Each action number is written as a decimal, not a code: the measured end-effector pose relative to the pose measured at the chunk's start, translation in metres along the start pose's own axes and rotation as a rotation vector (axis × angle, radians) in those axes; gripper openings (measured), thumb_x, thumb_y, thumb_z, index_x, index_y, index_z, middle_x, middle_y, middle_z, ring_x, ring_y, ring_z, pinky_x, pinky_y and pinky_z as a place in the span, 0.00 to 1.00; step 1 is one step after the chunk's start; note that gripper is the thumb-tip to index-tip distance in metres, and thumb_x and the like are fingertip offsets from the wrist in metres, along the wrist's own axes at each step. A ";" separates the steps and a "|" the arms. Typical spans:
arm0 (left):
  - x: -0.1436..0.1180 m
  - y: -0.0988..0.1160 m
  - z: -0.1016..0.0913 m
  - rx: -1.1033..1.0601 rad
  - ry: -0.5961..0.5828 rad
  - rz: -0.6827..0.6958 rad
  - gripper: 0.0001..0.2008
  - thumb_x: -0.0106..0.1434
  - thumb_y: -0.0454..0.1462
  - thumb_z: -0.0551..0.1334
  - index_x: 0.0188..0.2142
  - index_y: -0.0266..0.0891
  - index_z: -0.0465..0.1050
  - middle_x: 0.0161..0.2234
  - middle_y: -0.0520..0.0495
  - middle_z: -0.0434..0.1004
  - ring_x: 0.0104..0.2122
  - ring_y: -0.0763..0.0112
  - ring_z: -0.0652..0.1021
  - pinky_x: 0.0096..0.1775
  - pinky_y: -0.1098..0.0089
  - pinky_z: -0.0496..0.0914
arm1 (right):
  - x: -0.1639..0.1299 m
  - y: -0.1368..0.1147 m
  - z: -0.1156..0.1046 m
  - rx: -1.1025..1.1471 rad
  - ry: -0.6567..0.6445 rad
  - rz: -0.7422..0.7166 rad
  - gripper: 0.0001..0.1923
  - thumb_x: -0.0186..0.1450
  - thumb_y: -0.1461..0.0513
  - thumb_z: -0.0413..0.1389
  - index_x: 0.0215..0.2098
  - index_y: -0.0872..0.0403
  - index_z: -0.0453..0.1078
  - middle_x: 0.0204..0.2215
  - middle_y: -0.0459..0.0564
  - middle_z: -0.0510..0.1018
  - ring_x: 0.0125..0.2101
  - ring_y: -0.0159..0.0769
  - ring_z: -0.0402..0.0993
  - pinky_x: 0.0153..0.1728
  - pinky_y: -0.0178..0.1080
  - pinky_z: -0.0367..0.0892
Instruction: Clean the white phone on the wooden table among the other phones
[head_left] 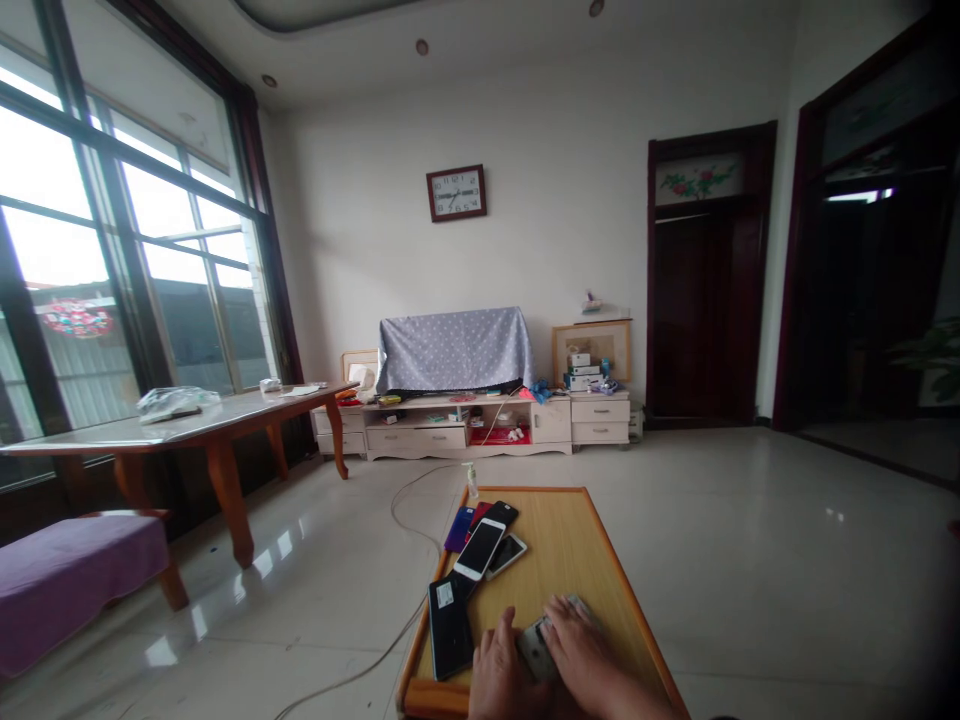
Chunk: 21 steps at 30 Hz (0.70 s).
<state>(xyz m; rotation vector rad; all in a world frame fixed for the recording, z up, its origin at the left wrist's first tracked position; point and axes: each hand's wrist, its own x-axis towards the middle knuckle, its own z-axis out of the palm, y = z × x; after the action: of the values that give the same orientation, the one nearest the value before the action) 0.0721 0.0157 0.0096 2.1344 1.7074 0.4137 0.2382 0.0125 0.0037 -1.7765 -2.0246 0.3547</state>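
Observation:
A flat grey phone [535, 652] lies low over the near part of the small wooden table [574, 545], partly covered by my fingers. My left hand [495, 665] is at its left edge, fingers bent against it. Across its upper right side, my right hand [574, 645] grips it with curled fingers. To the left, several phones form a loose, overlapping pile: a white-framed phone [481, 548] with a dark screen, a smaller white phone [507, 555], a blue phone [459, 529], and a black phone [448, 628] with a white label nearest my left hand.
A pump bottle [471, 482] stands at the small table's far end. A cable [390, 655] runs over the floor on the left. Further off are a long table [247, 428], a purple-covered bench [82, 570] and a low white cabinet [420, 438] along the wall.

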 end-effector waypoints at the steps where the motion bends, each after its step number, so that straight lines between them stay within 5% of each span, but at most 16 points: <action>1: 0.001 -0.002 0.001 0.004 -0.005 0.005 0.50 0.52 0.49 0.63 0.70 0.33 0.51 0.63 0.38 0.70 0.63 0.53 0.66 0.62 0.64 0.58 | 0.000 -0.001 0.005 0.006 -0.010 0.004 0.28 0.75 0.50 0.41 0.66 0.53 0.65 0.67 0.57 0.67 0.68 0.47 0.58 0.68 0.51 0.52; 7: 0.003 -0.010 0.001 -0.021 -0.053 0.021 0.40 0.60 0.38 0.54 0.71 0.40 0.48 0.64 0.44 0.70 0.62 0.61 0.67 0.61 0.65 0.58 | -0.007 -0.019 0.025 0.162 -0.074 -0.216 0.25 0.75 0.52 0.43 0.65 0.50 0.66 0.61 0.56 0.74 0.61 0.45 0.71 0.62 0.44 0.63; 12: 0.001 -0.006 -0.004 0.021 -0.033 0.025 0.47 0.50 0.44 0.63 0.69 0.42 0.53 0.60 0.44 0.73 0.61 0.55 0.68 0.59 0.64 0.60 | 0.005 0.020 0.008 0.019 -0.009 -0.037 0.29 0.75 0.50 0.41 0.65 0.55 0.66 0.68 0.58 0.64 0.68 0.48 0.58 0.68 0.51 0.53; 15: 0.002 -0.006 -0.003 0.062 -0.040 0.055 0.41 0.46 0.46 0.66 0.61 0.46 0.64 0.59 0.46 0.73 0.59 0.54 0.69 0.56 0.62 0.63 | 0.008 0.045 0.005 -0.068 0.062 0.060 0.29 0.74 0.52 0.42 0.67 0.56 0.65 0.69 0.58 0.62 0.69 0.48 0.55 0.69 0.50 0.53; 21: 0.004 -0.006 0.002 0.101 0.004 0.084 0.28 0.49 0.51 0.65 0.50 0.49 0.72 0.52 0.46 0.76 0.56 0.52 0.70 0.53 0.58 0.65 | -0.011 0.042 0.030 -0.075 0.039 0.037 0.29 0.71 0.54 0.47 0.67 0.55 0.65 0.69 0.58 0.60 0.69 0.55 0.53 0.68 0.58 0.54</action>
<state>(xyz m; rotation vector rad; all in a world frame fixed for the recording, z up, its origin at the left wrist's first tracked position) 0.0686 0.0203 0.0048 2.2846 1.6787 0.3624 0.2620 0.0100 -0.0430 -1.8531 -2.0041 0.2561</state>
